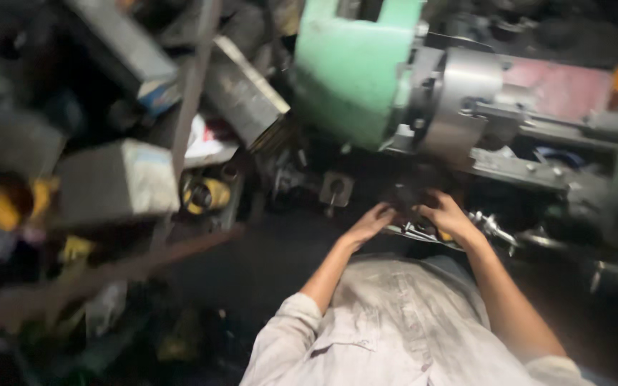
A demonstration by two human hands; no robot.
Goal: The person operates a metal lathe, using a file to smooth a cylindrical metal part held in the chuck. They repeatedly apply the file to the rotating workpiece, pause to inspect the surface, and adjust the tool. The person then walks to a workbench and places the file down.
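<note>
Two bare hands show, the left hand (pixel 371 223) and the right hand (pixel 446 214). There is one green-bodied metal lathe (pixel 355 68) with one round grey steel chuck (pixel 459 100). At least three grey rectangular metal blocks (pixel 119 182) lie among blurred clutter, beside one yellow-and-black round part (pixel 207 195).

Small dark part (pixel 405 196), blurred, between both hands just below the lathe's steel chuck — shape unclear

Lathe chuck (pixel 459 100) behind both hands, boxes (pixel 119 179) far left
</note>
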